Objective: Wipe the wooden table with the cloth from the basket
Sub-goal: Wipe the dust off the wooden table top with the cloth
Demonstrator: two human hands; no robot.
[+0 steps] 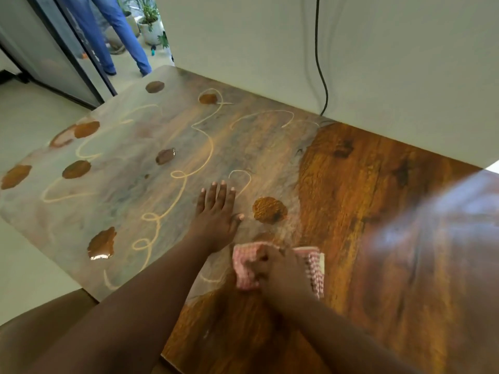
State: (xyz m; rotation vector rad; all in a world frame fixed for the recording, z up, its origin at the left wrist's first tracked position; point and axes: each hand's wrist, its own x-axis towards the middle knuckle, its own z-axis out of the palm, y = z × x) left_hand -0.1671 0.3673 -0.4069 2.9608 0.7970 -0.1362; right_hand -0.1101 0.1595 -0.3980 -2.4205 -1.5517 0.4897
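Note:
A pink-and-white checked cloth lies bunched on the wooden table, near its front edge. My right hand grips the cloth from above, its fingers curled into the fabric. My left hand rests flat on the table just left of and beyond the cloth, fingers straight and spread. The table's left part is covered by a dull grey film with pale squiggles and several brown wet patches; its right part shows glossy bare wood. The nearest brown patch sits just beyond the cloth. No basket is in view.
A white wall runs along the table's far side, with a black cable hanging down to the tabletop. A person's legs in blue trousers stand beyond the far left corner, near potted plants and a glass door. Pale floor lies left.

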